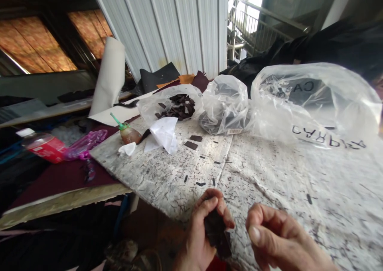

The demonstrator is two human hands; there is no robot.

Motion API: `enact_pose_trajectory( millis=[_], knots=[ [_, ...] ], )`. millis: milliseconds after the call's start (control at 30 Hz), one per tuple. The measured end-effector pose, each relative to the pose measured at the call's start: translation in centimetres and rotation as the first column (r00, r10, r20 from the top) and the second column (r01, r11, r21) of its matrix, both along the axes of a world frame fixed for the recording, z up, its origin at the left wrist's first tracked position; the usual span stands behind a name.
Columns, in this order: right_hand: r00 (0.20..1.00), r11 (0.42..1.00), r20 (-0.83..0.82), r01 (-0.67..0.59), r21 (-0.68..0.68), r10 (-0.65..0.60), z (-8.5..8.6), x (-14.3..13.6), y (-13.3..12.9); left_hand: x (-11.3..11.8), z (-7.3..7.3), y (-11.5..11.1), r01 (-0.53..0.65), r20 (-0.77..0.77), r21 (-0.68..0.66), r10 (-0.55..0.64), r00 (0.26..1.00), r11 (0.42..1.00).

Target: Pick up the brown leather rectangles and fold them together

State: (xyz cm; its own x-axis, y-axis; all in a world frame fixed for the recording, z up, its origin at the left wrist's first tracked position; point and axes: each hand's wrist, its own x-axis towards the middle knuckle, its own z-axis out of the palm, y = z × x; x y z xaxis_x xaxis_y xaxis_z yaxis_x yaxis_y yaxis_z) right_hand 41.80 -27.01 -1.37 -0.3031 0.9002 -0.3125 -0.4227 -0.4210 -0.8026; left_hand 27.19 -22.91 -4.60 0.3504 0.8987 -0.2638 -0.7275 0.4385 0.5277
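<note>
Near the table's front edge, my left hand (195, 233) is closed around dark brown flat pieces (216, 228) that look like leather. To its right is my right hand (277, 239), apart from those pieces, with thumb and forefinger pinched together. Whatever may be between these fingertips is too small or hidden to tell. Two dark rectangular pieces (195, 138) lie on the table beyond my hands. Small black strips (200, 183) are scattered just past my left hand. Farther back, a clear plastic bag (146, 103) lies open with many similar brown pieces (181, 107) in it.
Dark specks cover the worn table (167, 175). Plastic bags (226, 99) and a larger lettered bag (317, 107) stand at the back. On the left are a brown bottle with a green nozzle (128, 133), crumpled white paper (164, 133) and a red-labelled drink bottle (44, 145).
</note>
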Motion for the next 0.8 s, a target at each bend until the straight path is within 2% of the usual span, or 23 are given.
enact_pose_trajectory(
  millis=[133, 333, 433, 500, 600, 667, 733, 800],
  knots=[
    [0.992, 0.992, -0.003, 0.122, 0.036, -0.122, -1.0, -0.4, 0.5, -0.1, 0.0, 0.1, 0.015, -0.021, 0.01, -0.015, 1.0, 1.0],
    [0.991, 0.993, -0.098, 0.098, 0.068, -0.092, -1.6, -0.1, 0.6, 0.0, 0.0, 0.0, 0.021, -0.058, 0.03, -0.019, 0.998, 0.999],
    [0.993, 0.992, -0.045, 0.109, 0.066, -0.106, -2.0, 0.1, 0.7, 0.0, 0.0, -0.1, 0.031, -0.083, 0.044, -0.028, 0.996, 0.999],
    [0.992, 0.99, -0.021, 0.129, 0.057, -0.128, -2.4, 0.2, 0.8, 0.0, 0.0, -0.2, 0.032, -0.124, 0.077, -0.022, 0.992, 0.996],
    [0.988, 0.988, -0.068, 0.144, 0.048, -0.14, -3.0, 0.4, 0.7, 0.1, 0.2, -0.6, 0.071, -0.241, 0.135, -0.036, 0.97, 0.988],
    [0.98, 0.986, -0.112, 0.166, 0.031, -0.162, -3.2, 0.7, 0.7, 0.3, 0.8, -0.9, 0.144, -0.406, 0.189, -0.056, 0.912, 0.971],
    [0.972, 0.984, -0.151, 0.179, -0.007, -0.178, -3.4, 1.1, 0.5, 0.7, 1.5, -1.4, 0.238, -0.602, 0.259, -0.036, 0.798, 0.936],
    [0.967, 0.986, -0.191, 0.164, -0.031, -0.167, -3.2, 1.5, 0.3, 1.1, 2.4, -1.9, 0.309, -0.746, 0.326, 0.042, 0.665, 0.894]
  ],
)
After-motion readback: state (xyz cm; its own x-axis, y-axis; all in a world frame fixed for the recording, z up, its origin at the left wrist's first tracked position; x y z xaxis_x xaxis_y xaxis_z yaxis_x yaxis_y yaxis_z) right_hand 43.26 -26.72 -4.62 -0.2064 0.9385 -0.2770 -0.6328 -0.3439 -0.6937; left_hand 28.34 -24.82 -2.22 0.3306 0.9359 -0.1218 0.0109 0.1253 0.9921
